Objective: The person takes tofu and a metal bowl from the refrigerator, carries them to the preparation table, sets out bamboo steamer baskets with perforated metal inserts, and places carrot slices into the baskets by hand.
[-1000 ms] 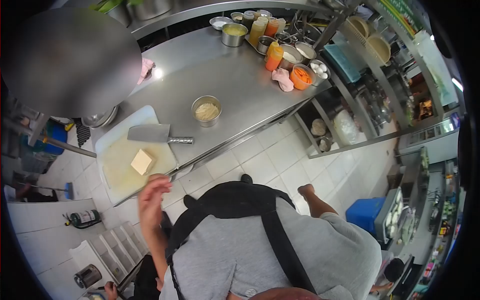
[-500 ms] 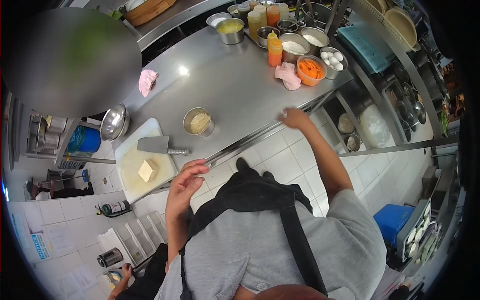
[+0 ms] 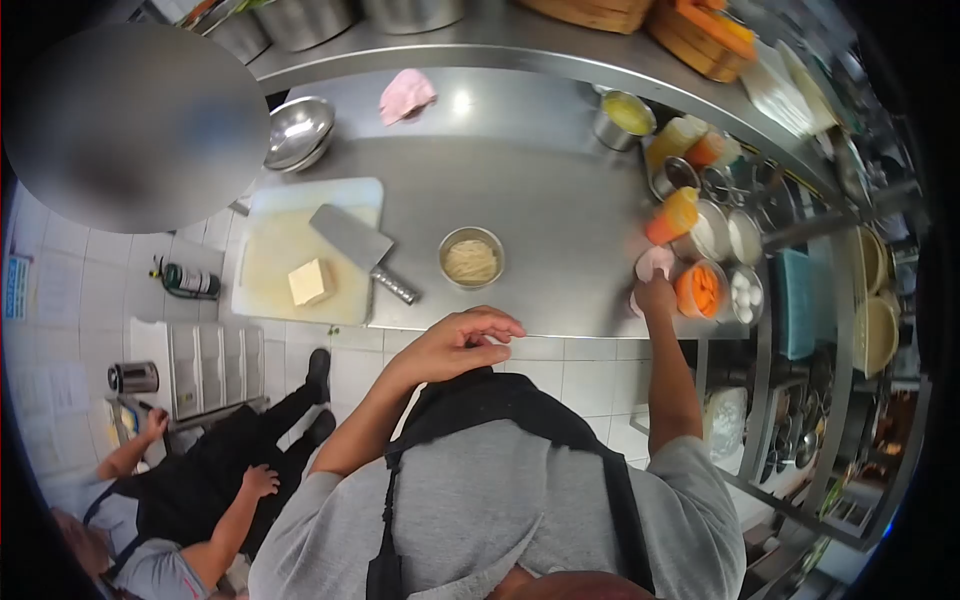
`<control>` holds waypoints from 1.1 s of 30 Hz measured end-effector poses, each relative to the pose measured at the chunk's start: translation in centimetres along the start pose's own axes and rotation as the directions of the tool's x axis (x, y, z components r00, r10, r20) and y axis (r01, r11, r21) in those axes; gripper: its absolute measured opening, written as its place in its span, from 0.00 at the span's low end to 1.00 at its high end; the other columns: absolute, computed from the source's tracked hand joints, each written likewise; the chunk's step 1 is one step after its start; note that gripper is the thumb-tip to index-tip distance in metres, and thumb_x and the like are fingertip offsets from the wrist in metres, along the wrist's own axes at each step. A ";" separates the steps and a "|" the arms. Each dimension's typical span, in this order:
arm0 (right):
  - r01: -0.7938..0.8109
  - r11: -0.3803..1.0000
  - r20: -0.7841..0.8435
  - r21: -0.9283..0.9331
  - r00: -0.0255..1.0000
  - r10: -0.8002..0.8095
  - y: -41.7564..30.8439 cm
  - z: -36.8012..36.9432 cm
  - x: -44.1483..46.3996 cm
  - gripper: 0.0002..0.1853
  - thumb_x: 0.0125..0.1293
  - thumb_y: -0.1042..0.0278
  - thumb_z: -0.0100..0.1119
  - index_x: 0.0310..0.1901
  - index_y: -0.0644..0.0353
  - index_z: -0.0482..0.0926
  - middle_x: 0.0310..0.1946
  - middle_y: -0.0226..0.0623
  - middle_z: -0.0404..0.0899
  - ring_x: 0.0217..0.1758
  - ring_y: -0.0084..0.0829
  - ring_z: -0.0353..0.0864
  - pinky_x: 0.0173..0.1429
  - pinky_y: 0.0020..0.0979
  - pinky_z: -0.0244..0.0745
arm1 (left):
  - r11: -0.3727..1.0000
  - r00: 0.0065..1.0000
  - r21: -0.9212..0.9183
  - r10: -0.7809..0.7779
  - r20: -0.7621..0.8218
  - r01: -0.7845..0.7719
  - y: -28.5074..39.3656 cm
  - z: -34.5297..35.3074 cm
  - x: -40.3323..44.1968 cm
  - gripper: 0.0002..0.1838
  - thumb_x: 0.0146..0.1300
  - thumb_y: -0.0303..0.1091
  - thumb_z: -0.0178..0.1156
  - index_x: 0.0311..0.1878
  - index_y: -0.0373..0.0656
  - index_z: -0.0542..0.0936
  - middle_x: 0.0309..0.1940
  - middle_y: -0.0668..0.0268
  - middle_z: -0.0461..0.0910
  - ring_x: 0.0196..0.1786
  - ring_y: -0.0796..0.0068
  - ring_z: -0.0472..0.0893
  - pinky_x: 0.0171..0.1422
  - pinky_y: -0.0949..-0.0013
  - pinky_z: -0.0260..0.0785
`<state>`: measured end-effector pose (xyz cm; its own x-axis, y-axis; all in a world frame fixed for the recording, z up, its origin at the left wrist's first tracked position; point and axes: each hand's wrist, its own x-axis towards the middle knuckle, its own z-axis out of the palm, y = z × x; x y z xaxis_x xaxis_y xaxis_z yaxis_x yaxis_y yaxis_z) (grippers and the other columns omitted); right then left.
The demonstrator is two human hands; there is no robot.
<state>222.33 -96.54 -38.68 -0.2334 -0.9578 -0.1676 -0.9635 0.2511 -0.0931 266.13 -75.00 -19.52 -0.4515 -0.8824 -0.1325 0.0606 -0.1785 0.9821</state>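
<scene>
At the right end of the steel table, my right hand (image 3: 657,292) grips a pink cloth (image 3: 655,262), beside a tub of cut carrots (image 3: 699,290). My left hand (image 3: 462,343) hovers by the table's front edge, fingers loosely curled and apart, with nothing in it. Just beyond it stands a small steel bowl (image 3: 472,258) of pale strips. To the left, a cleaver (image 3: 365,250) lies with its blade on a white cutting board (image 3: 350,305). A pale yellow block (image 3: 311,283) sits on that board.
Squeeze bottles (image 3: 671,216), steel containers and a bowl of eggs (image 3: 745,297) crowd the table's right end. Nested steel bowls (image 3: 300,133) and another pink cloth (image 3: 407,96) are at the back. A shelf (image 3: 480,60) runs above. A co-worker (image 3: 180,500) is at lower left.
My right hand has moved from the table's front edge onto the pink cloth. My view has turned and shifted; my left hand is now in front of the small steel bowl.
</scene>
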 end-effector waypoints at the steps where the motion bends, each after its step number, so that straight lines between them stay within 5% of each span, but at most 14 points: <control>1: 0.015 1.000 0.018 -0.004 1.000 -0.015 -0.7 0.1 -1.8 0.25 0.70 0.51 0.56 0.61 0.60 0.78 0.54 0.59 0.85 0.58 0.60 0.85 0.61 0.55 0.80 | 1.000 1.000 -0.007 -0.014 -0.018 0.013 -0.4 -0.3 0.2 0.18 0.74 0.32 0.66 0.65 0.42 0.83 0.64 0.65 0.80 0.63 0.72 0.80 0.67 0.66 0.72; 10: 0.334 0.885 0.120 0.325 0.913 -0.389 -2.7 -0.2 -11.6 0.23 0.61 0.57 0.62 0.54 0.62 0.82 0.40 0.61 0.87 0.46 0.62 0.87 0.52 0.52 0.81 | 0.998 1.000 0.056 0.019 -0.013 -0.018 -3.9 2.4 4.1 0.19 0.77 0.39 0.64 0.66 0.44 0.82 0.57 0.66 0.83 0.57 0.78 0.80 0.63 0.70 0.73; 12: 0.129 0.741 0.283 0.659 0.870 -0.403 -2.7 1.1 -11.2 0.20 0.60 0.64 0.65 0.53 0.64 0.84 0.35 0.45 0.88 0.39 0.39 0.89 0.43 0.39 0.83 | 0.993 0.993 0.021 -0.117 -0.031 0.118 -5.8 3.6 5.4 0.24 0.74 0.38 0.66 0.70 0.44 0.78 0.60 0.60 0.81 0.55 0.74 0.81 0.64 0.69 0.73; 14: -0.144 0.517 0.425 0.844 0.768 -0.480 -5.2 -1.9 -13.7 0.21 0.62 0.69 0.65 0.58 0.63 0.82 0.38 0.34 0.86 0.34 0.24 0.86 0.33 0.26 0.79 | 0.989 0.989 0.142 -0.023 -0.147 0.044 -7.4 5.4 5.8 0.29 0.72 0.37 0.68 0.73 0.44 0.75 0.60 0.58 0.79 0.54 0.73 0.82 0.63 0.69 0.74; 15: -0.214 0.372 0.401 0.903 0.729 -0.554 -6.5 -3.8 -15.3 0.20 0.63 0.70 0.65 0.57 0.64 0.82 0.39 0.33 0.86 0.32 0.25 0.84 0.31 0.30 0.78 | 0.967 0.974 0.256 0.063 -0.220 -0.005 -7.7 6.4 5.9 0.34 0.69 0.36 0.70 0.76 0.44 0.71 0.61 0.55 0.78 0.54 0.72 0.82 0.61 0.69 0.75; 17: -0.227 0.352 0.415 0.908 0.595 -0.688 -8.3 -8.4 -17.5 0.18 0.65 0.70 0.65 0.56 0.63 0.81 0.38 0.30 0.85 0.33 0.22 0.83 0.34 0.28 0.79 | 0.984 0.969 0.179 0.024 -0.248 0.022 -7.4 8.2 6.1 0.39 0.61 0.29 0.71 0.76 0.42 0.69 0.61 0.53 0.74 0.53 0.70 0.82 0.58 0.69 0.76; 20: -0.074 0.319 0.316 0.945 0.457 -0.831 -9.9 -10.5 -19.0 0.18 0.70 0.66 0.66 0.58 0.62 0.80 0.41 0.30 0.84 0.38 0.21 0.83 0.38 0.26 0.79 | 0.962 0.903 0.197 0.248 -0.350 -0.188 -8.1 10.0 5.7 0.34 0.54 0.22 0.67 0.67 0.39 0.72 0.53 0.58 0.77 0.49 0.74 0.81 0.51 0.70 0.77; 22: -0.037 0.306 0.292 0.951 0.430 -0.854 -10.6 -12.2 -20.5 0.19 0.72 0.63 0.66 0.60 0.61 0.78 0.45 0.31 0.84 0.40 0.21 0.84 0.40 0.27 0.80 | 0.973 0.871 -0.084 0.153 -0.467 -0.215 -6.6 10.3 4.7 0.24 0.49 0.20 0.63 0.53 0.39 0.75 0.46 0.63 0.79 0.45 0.77 0.80 0.48 0.71 0.76; 25: 0.025 0.273 0.249 0.962 0.336 -0.908 -10.7 -12.3 -21.6 0.23 0.79 0.55 0.61 0.66 0.59 0.72 0.55 0.34 0.80 0.51 0.26 0.84 0.49 0.31 0.84 | 0.995 0.842 -0.092 -0.019 -0.539 -0.036 -5.8 10.6 1.7 0.16 0.47 0.21 0.64 0.42 0.40 0.76 0.40 0.69 0.78 0.43 0.80 0.79 0.43 0.71 0.74; 27: -0.149 0.304 0.336 0.941 0.300 -0.893 -10.5 -10.7 -21.7 0.26 0.83 0.47 0.52 0.70 0.57 0.70 0.60 0.37 0.79 0.61 0.32 0.82 0.56 0.37 0.85 | 0.997 0.788 -0.064 -0.065 -0.612 0.033 -5.6 11.9 -0.1 0.13 0.44 0.23 0.66 0.37 0.38 0.79 0.39 0.66 0.79 0.43 0.76 0.80 0.44 0.68 0.74; 29: -0.284 0.325 0.381 0.902 0.171 -0.909 -10.1 -8.9 -22.1 0.29 0.83 0.42 0.47 0.72 0.58 0.69 0.63 0.39 0.78 0.65 0.35 0.80 0.60 0.40 0.83 | 0.954 0.725 0.299 0.196 -0.660 0.015 -6.7 13.1 -1.3 0.18 0.42 0.28 0.68 0.40 0.37 0.82 0.39 0.60 0.80 0.44 0.67 0.83 0.47 0.63 0.75; 30: -0.407 0.347 0.409 0.845 0.073 -0.910 -10.3 -7.8 -22.6 0.33 0.84 0.37 0.42 0.73 0.58 0.69 0.66 0.41 0.78 0.69 0.38 0.78 0.65 0.43 0.81 | 0.896 0.718 0.444 0.292 -0.632 0.027 -7.1 13.4 -2.0 0.22 0.41 0.34 0.69 0.43 0.37 0.85 0.41 0.54 0.81 0.46 0.53 0.83 0.50 0.56 0.76; 33: -0.605 0.422 0.490 0.675 -0.060 -0.870 -10.8 -4.4 -24.2 0.38 0.83 0.33 0.36 0.75 0.60 0.68 0.70 0.43 0.76 0.71 0.41 0.78 0.71 0.45 0.76 | 0.861 0.622 0.490 0.310 -0.719 0.138 -7.8 15.6 -3.9 0.21 0.43 0.36 0.69 0.42 0.38 0.84 0.41 0.53 0.81 0.44 0.47 0.82 0.51 0.53 0.76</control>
<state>237.76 -76.70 -29.35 0.9164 -0.0920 -0.3896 -0.1771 0.7797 -0.6005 253.54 -63.36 -24.55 0.3777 -0.9174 0.1255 -0.4465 -0.0617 0.8927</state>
